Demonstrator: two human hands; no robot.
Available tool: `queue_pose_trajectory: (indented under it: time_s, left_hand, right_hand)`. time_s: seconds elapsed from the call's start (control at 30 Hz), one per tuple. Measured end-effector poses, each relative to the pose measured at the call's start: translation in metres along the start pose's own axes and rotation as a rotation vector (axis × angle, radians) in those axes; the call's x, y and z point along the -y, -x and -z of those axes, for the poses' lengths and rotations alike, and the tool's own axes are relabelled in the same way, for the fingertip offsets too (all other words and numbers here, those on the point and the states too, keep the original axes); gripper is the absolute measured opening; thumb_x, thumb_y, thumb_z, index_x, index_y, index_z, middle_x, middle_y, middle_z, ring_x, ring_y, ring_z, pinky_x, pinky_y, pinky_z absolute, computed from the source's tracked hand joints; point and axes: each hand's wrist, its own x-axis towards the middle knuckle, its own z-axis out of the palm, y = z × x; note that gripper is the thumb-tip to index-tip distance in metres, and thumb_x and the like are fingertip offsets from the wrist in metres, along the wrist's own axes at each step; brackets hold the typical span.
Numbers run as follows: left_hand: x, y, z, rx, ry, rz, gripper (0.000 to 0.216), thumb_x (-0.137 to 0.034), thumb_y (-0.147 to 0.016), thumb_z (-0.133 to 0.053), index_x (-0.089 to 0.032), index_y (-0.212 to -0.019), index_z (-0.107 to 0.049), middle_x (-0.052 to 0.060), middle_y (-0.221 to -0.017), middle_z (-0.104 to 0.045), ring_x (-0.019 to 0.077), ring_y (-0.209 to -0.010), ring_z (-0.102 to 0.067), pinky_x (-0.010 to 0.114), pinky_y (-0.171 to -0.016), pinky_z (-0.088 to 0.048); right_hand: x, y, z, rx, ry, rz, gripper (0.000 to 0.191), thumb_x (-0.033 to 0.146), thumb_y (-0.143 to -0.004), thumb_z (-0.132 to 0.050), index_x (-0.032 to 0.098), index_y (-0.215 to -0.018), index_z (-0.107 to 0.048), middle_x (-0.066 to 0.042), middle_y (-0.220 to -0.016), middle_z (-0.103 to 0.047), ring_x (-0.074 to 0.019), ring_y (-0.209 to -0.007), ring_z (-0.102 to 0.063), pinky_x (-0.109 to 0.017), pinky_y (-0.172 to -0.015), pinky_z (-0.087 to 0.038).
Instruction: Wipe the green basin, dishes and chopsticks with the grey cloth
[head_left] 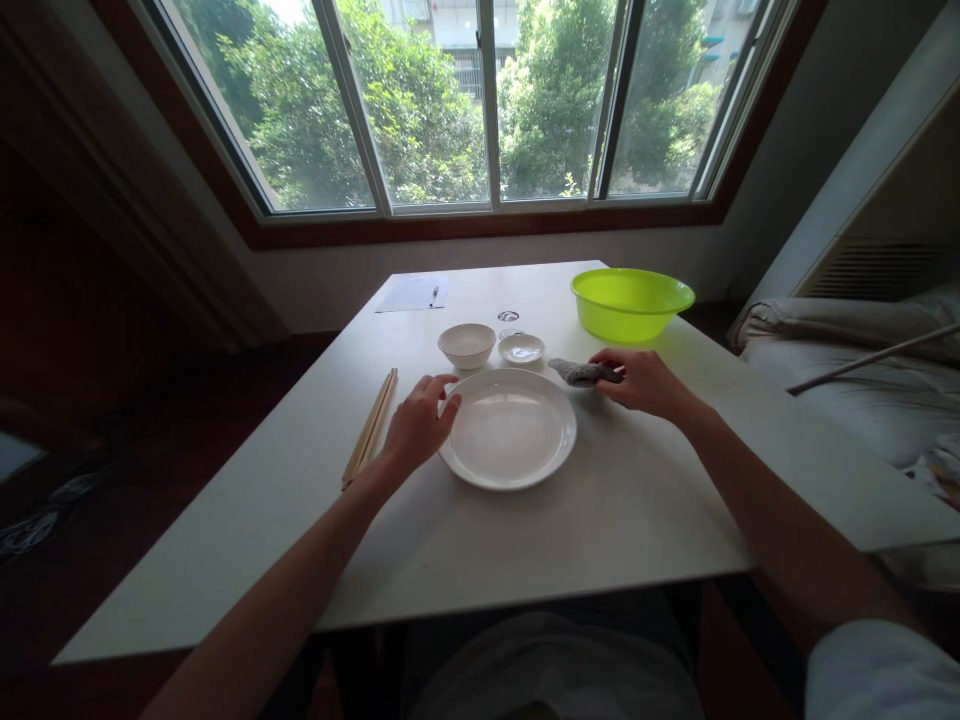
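Observation:
A large white plate [510, 430] lies on the white table [615, 500] in front of me. My left hand [418, 425] rests at the plate's left rim, its fingers curled against the edge. To the plate's upper right, my right hand [643, 381] closes on a grey cloth [577, 372] that lies on the table. Behind the plate stand a small white bowl [466, 344] and a small white saucer [521, 348].
A pair of wooden chopsticks [370, 428] lies left of my left hand. A lime-green basin [630, 301] stands at the back right. A sheet of paper with a pen [414, 293] lies at the far edge. A bed [862, 380] is on the right.

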Motion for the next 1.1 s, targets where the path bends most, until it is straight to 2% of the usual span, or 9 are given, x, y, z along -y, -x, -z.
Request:
queue_pose_trajectory:
  time_s: [0.17,0.3,0.43,0.53,0.6,0.7,0.83,0.97,1.1]
  left_hand:
    - [-0.044,-0.015,0.006,-0.038,0.176,-0.414,0.042,-0.036,-0.084,-0.053,-0.017,-0.121,-0.053,0.014,-0.124,-0.053,0.0265,-0.114,-0.05,0.039,-0.093,-0.042]
    - [-0.077,-0.029,0.006,0.034,0.31,-0.598,0.039,-0.031,-0.083,-0.055,-0.019,-0.12,-0.053,0.012,-0.118,-0.06,0.0251,-0.11,-0.051,0.04,-0.098,-0.036]
    - [-0.09,-0.041,0.0,0.105,0.441,-0.431,0.02,-0.031,-0.083,-0.053,-0.017,-0.094,-0.062,0.005,-0.083,-0.064,0.0178,-0.078,-0.056,0.03,-0.078,-0.043]
    - [-0.089,-0.048,-0.009,0.003,0.681,-0.254,0.021,-0.035,-0.079,-0.057,-0.016,-0.086,-0.062,0.002,-0.076,-0.061,0.0158,-0.073,-0.054,0.027,-0.07,-0.043]
    - [-0.087,-0.051,-0.015,-0.017,0.879,-0.149,0.024,-0.036,-0.077,-0.06,-0.015,-0.086,-0.062,0.003,-0.078,-0.062,0.0159,-0.075,-0.055,0.027,-0.069,-0.044]
    - [-0.084,-0.051,-0.023,0.079,1.125,-0.022,0.031,-0.038,-0.072,-0.066,-0.014,-0.089,-0.063,0.004,-0.084,-0.065,0.0165,-0.078,-0.058,0.027,-0.069,-0.046]
    - [-0.086,-0.045,-0.024,0.278,1.266,0.135,0.041,-0.044,-0.069,-0.07,-0.013,-0.095,-0.063,0.007,-0.087,-0.065,0.0163,-0.075,-0.06,0.029,-0.065,-0.05]
    - [-0.091,-0.039,-0.02,0.406,1.217,0.202,0.044,-0.049,-0.066,-0.072,-0.012,-0.089,-0.064,0.007,-0.081,-0.064,0.0158,-0.07,-0.06,0.031,-0.061,-0.052]
    - [-0.096,-0.038,-0.021,0.343,1.193,0.264,0.043,-0.048,-0.067,-0.071,-0.013,-0.09,-0.063,0.004,-0.079,-0.062,0.0158,-0.068,-0.06,0.031,-0.057,-0.053]
  right_hand:
    - [0.022,0.001,-0.007,-0.013,-0.487,0.004,0.029,0.031,-0.068,-0.06,0.017,-0.091,-0.071,-0.003,-0.079,-0.07,-0.0175,-0.069,-0.063,-0.027,-0.062,-0.049]
    - [0.028,0.004,-0.013,0.011,-0.763,-0.041,0.031,0.034,-0.063,-0.066,0.017,-0.088,-0.071,-0.003,-0.081,-0.071,-0.02,-0.074,-0.065,-0.03,-0.067,-0.052]
    - [0.029,0.005,-0.013,-0.003,-0.965,-0.075,0.048,0.052,-0.067,-0.066,0.018,-0.101,-0.068,-0.006,-0.096,-0.071,-0.0219,-0.086,-0.065,-0.033,-0.074,-0.052]
    - [0.03,0.004,-0.019,0.02,-1.202,-0.106,0.064,0.067,-0.07,-0.058,0.019,-0.113,-0.062,-0.01,-0.111,-0.067,-0.0239,-0.095,-0.064,-0.035,-0.076,-0.053]
    - [0.03,0.003,-0.027,0.009,-1.263,-0.17,0.063,0.062,-0.063,-0.069,0.019,-0.107,-0.063,-0.01,-0.109,-0.068,-0.0245,-0.094,-0.065,-0.036,-0.077,-0.054]
    - [0.03,0.001,-0.039,-0.038,-1.22,-0.287,0.053,0.046,-0.053,-0.082,0.016,-0.094,-0.065,-0.009,-0.099,-0.07,-0.0239,-0.088,-0.066,-0.036,-0.079,-0.054]
    - [0.024,-0.002,-0.041,-0.117,-1.054,-0.305,0.049,0.048,-0.059,-0.078,0.015,-0.092,-0.065,-0.008,-0.093,-0.07,-0.0226,-0.083,-0.065,-0.037,-0.074,-0.054]
    - [0.024,-0.003,-0.034,-0.268,-0.591,-0.164,0.046,0.048,-0.065,-0.072,0.016,-0.097,-0.064,-0.006,-0.091,-0.069,-0.0222,-0.083,-0.063,-0.036,-0.077,-0.05]
    - [0.038,0.004,-0.029,-0.353,-0.121,-0.088,0.034,0.043,-0.078,-0.061,0.021,-0.103,-0.063,-0.007,-0.101,-0.067,-0.0235,-0.092,-0.06,-0.034,-0.083,-0.046]
